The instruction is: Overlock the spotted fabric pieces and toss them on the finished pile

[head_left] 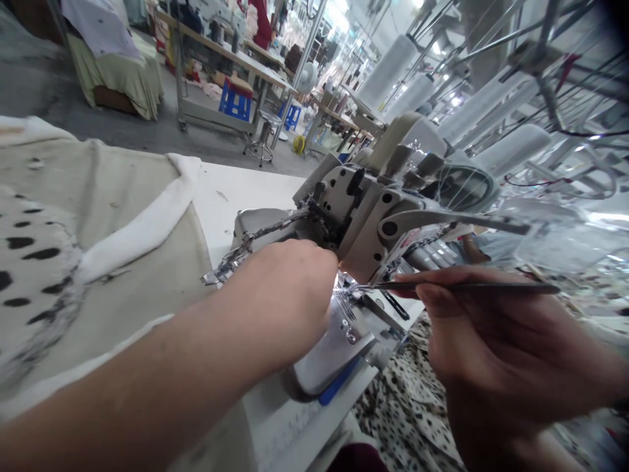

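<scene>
An overlock sewing machine [361,226] stands in the middle of the view, its needle area lit. My left hand [295,295] is closed beside the needle area, fingers curled away from me; whatever they pinch is hidden behind the hand. Between the thumb and fingers of my right hand [472,321] lies a pair of dark tweezers [506,288], their tips reaching the threads by the presser foot. Several pale threads cross the metal bed plate [339,347] just below. A twisted dark-and-white strip [268,229] drapes over the machine's left side.
Beige fabric with white bands [147,229] covers the table on the left. Spotted fabric [407,406] hangs below the machine at the right. Large thread cones [388,72] and metal rods rise behind it. A blue stool [236,98] and other worktables stand farther off.
</scene>
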The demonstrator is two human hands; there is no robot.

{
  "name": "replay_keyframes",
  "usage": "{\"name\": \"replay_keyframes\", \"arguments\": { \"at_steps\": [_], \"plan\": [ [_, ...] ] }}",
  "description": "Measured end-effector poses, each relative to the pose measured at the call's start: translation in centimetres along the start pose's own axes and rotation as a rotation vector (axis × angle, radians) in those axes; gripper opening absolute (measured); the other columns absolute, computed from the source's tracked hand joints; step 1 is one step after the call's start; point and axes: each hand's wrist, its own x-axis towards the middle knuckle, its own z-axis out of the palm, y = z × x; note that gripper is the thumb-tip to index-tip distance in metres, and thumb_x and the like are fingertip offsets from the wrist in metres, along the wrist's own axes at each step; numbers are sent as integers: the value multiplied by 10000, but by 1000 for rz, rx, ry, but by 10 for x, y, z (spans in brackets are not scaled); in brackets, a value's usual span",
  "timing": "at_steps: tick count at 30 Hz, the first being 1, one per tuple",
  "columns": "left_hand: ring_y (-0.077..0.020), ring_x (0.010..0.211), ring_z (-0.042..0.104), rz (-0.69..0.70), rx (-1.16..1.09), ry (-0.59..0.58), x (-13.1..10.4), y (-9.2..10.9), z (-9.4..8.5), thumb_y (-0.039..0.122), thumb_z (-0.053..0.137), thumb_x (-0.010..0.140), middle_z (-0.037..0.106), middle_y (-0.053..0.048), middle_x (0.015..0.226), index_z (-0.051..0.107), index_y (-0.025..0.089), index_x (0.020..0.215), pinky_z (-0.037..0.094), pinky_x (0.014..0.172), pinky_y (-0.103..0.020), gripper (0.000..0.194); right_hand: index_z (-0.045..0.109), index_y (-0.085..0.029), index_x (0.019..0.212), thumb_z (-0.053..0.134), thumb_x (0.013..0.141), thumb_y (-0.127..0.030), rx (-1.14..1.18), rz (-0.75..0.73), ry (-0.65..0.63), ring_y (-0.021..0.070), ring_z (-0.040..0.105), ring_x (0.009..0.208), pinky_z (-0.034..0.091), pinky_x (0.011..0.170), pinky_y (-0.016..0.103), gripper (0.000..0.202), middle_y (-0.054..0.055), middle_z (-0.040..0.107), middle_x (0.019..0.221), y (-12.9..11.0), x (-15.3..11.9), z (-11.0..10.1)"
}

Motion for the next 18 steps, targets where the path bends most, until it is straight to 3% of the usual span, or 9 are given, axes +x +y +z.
{"name": "replay_keyframes", "arguments": {
  "at_steps": [7,18],
  "plan": [
    [-242,795,625,1,4,4,0,0,0,140,545,808,677,-45,830,649,216,815,431,685,-345,128,755,-242,897,736,835,-223,-49,13,53,184,725,632,538,470,245,68,-4,768,774,-5,3,0],
    [-215,749,606,3,1,3,1,0,1,138,566,793,663,-35,802,642,213,789,405,667,-331,107,725,-215,948,711,853,-182,-30,-25,-25,213,751,701,578,549,276,101,14,771,815,5,0,1]
  ]
}}
